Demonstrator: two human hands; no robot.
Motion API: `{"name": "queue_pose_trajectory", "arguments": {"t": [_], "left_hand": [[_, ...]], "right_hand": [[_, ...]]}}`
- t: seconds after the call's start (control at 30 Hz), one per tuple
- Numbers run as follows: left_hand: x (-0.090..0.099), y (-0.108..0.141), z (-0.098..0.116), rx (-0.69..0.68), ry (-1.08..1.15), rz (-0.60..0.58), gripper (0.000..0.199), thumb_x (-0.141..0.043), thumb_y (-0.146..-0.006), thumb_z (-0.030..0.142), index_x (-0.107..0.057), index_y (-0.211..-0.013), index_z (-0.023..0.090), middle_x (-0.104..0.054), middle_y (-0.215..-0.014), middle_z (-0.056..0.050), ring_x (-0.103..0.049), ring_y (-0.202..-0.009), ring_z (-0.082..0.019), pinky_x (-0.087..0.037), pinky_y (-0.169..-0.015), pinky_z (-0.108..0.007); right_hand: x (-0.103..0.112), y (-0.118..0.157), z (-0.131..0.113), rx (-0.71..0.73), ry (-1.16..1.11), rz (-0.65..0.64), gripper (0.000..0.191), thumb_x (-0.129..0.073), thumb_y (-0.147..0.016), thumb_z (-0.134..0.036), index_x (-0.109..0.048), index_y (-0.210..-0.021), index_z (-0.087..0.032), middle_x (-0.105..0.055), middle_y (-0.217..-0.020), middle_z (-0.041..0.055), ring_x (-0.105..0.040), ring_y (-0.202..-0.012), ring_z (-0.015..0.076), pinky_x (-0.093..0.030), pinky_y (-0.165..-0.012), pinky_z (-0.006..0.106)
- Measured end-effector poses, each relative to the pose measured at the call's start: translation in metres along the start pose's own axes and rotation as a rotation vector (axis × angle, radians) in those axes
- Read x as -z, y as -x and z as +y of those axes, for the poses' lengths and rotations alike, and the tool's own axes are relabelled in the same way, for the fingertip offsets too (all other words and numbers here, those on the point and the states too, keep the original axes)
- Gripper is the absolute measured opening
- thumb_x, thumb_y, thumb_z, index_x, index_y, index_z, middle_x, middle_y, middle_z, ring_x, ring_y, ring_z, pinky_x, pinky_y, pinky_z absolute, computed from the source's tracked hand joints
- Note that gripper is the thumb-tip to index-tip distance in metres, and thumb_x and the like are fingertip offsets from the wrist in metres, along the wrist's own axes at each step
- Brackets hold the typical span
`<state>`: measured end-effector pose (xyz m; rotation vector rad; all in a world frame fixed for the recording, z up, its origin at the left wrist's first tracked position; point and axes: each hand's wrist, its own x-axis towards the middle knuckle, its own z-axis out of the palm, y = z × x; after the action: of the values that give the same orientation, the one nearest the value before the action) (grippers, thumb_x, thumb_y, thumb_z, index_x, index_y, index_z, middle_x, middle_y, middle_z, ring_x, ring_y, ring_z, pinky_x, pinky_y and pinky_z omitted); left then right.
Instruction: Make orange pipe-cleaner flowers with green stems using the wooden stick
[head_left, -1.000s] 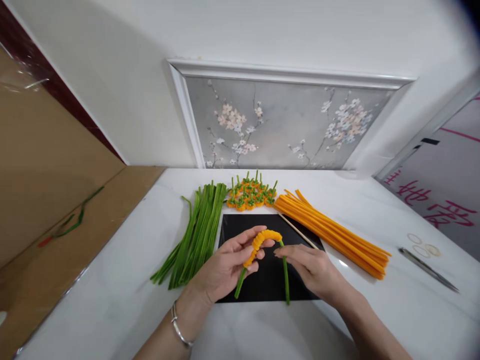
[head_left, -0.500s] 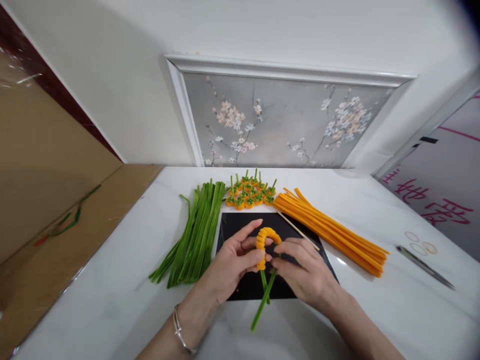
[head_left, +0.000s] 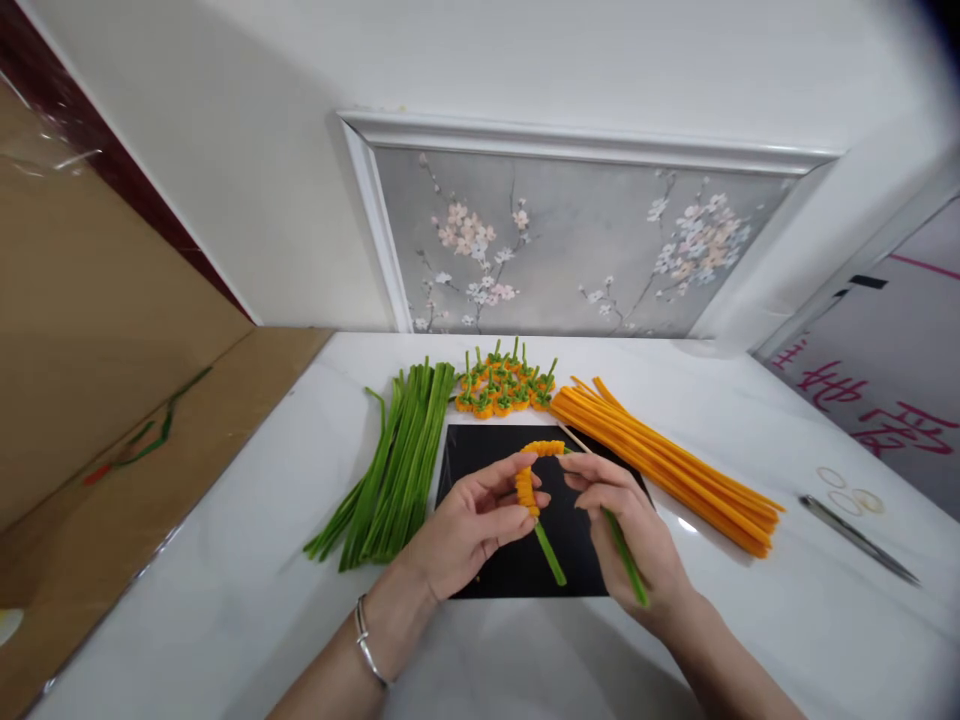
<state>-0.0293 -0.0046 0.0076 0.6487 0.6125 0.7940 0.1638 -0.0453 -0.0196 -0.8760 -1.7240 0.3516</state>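
An orange coil [head_left: 527, 486] bent into a corner is wound around a green stem [head_left: 550, 555], whose end hangs down over the black mat [head_left: 517, 585]. My left hand [head_left: 476, 510] pinches the coil's left part between thumb and fingers. On the right, my right hand [head_left: 622, 515] grips the stem just beyond the coil's right end, and the stem's other end [head_left: 626, 560] shows below its fingers. Small orange pieces with green tops [head_left: 506, 385] stand clustered behind the mat.
Green stems [head_left: 401, 470] lie left of the mat, and orange ones [head_left: 667, 465] lie to the right. A thin wooden stick [head_left: 574, 437] rests partly behind my right hand. Tweezers [head_left: 859, 540] and several rings [head_left: 844, 500] are at far right. A framed floral panel [head_left: 577, 240] stands behind.
The coil has gone from a rounded arch to a looser corner shape. My right hand has turned and moved slightly right, and the green ends that crossed are now apart.
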Motion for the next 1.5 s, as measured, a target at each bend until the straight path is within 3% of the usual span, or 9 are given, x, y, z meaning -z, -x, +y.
{"name": "queue_pose_trajectory", "arguments": {"t": [0.17,0.3,0.53,0.67,0.83,1.03,1.13,1.33,1.5], "left_hand": [[-0.002,-0.002,-0.005,-0.049,-0.133,0.039,0.043,-0.081,-0.066,0.009,-0.072,-0.105,0.024,-0.07,-0.093,-0.002,-0.067,-0.084,-0.014,-0.055,-0.067,-0.018],[-0.002,-0.008,-0.013,-0.145,-0.29,0.072,0.035,-0.077,-0.066,0.008,-0.074,-0.098,0.021,-0.066,-0.093,-0.003,-0.064,-0.08,-0.013,-0.055,-0.066,-0.022],[-0.004,-0.012,-0.018,-0.262,-0.443,0.117,0.041,-0.067,-0.068,0.007,-0.074,-0.103,0.025,-0.056,-0.098,-0.001,-0.062,-0.081,-0.014,-0.055,-0.064,-0.022],[-0.001,-0.009,-0.014,-0.222,-0.363,0.096,0.041,-0.066,-0.069,0.007,-0.074,-0.106,0.022,-0.066,-0.1,-0.005,-0.063,-0.095,-0.019,-0.055,-0.079,-0.027],[0.004,-0.01,-0.011,-0.14,-0.231,0.1,0.023,-0.07,-0.078,0.021,-0.076,-0.1,0.018,-0.066,-0.112,-0.009,-0.063,-0.101,-0.021,-0.051,-0.089,-0.03],[0.0,-0.012,-0.016,-0.15,-0.007,0.121,0.032,-0.072,-0.08,0.026,-0.067,-0.112,0.026,-0.066,-0.097,-0.004,-0.059,-0.114,-0.025,-0.05,-0.092,-0.038],[-0.002,-0.013,-0.017,-0.155,-0.049,0.148,0.039,-0.069,-0.083,0.03,-0.059,-0.121,0.027,-0.065,-0.089,-0.002,-0.062,-0.102,-0.02,-0.049,-0.087,-0.032],[0.001,-0.012,-0.012,-0.137,-0.584,-0.037,0.021,-0.073,-0.077,0.035,-0.068,-0.083,0.015,-0.064,-0.08,-0.002,-0.056,-0.078,-0.014,-0.043,-0.076,-0.024],[0.003,-0.01,-0.011,-0.041,-0.495,-0.033,0.023,-0.077,-0.073,0.035,-0.067,-0.077,0.014,-0.057,-0.066,0.003,-0.045,-0.055,-0.006,-0.036,-0.052,-0.017]], "right_hand": [[0.004,-0.002,0.001,-0.099,-0.079,-0.045,0.029,-0.039,-0.096,-0.007,-0.054,-0.114,-0.024,-0.065,-0.115,0.0084,-0.066,-0.104,0.0183,-0.062,-0.074,0.027],[0.005,-0.007,-0.005,0.073,0.069,-0.109,0.034,-0.044,-0.093,-0.004,-0.057,-0.119,-0.022,-0.069,-0.104,0.0078,-0.069,-0.087,0.0166,-0.06,-0.074,0.027],[0.0,-0.012,-0.008,-0.035,0.141,-0.15,0.014,-0.049,-0.092,-0.011,-0.059,-0.091,-0.021,-0.065,-0.077,0.0026,-0.062,-0.072,0.016,-0.054,-0.065,0.028],[-0.003,-0.013,-0.007,0.03,0.118,-0.205,0.013,-0.055,-0.09,-0.012,-0.062,-0.084,-0.02,-0.064,-0.077,0.0036,-0.059,-0.077,0.0173,-0.053,-0.072,0.031],[-0.001,-0.014,-0.01,-0.031,0.111,-0.173,0.012,-0.055,-0.089,-0.011,-0.062,-0.089,-0.021,-0.065,-0.077,0.0036,-0.06,-0.073,0.0167,-0.052,-0.067,0.029],[-0.004,-0.013,-0.015,-0.018,0.158,-0.159,0.014,-0.053,-0.088,-0.009,-0.06,-0.084,-0.02,-0.064,-0.076,0.0039,-0.06,-0.074,0.0176,-0.052,-0.068,0.031],[-0.009,-0.011,-0.016,0.025,0.173,-0.166,0.015,-0.054,-0.087,-0.007,-0.061,-0.085,-0.019,-0.065,-0.081,0.0052,-0.06,-0.079,0.0183,-0.053,-0.073,0.033],[-0.006,-0.012,-0.014,0.122,0.113,-0.099,0.019,-0.052,-0.089,-0.006,-0.063,-0.095,-0.019,-0.064,-0.084,0.0064,-0.059,-0.078,0.0181,-0.055,-0.073,0.034],[0.002,-0.016,-0.014,0.152,0.113,-0.118,0.019,-0.052,-0.089,-0.007,-0.063,-0.094,-0.021,-0.064,-0.083,0.0062,-0.059,-0.078,0.0187,-0.055,-0.075,0.039]]}}
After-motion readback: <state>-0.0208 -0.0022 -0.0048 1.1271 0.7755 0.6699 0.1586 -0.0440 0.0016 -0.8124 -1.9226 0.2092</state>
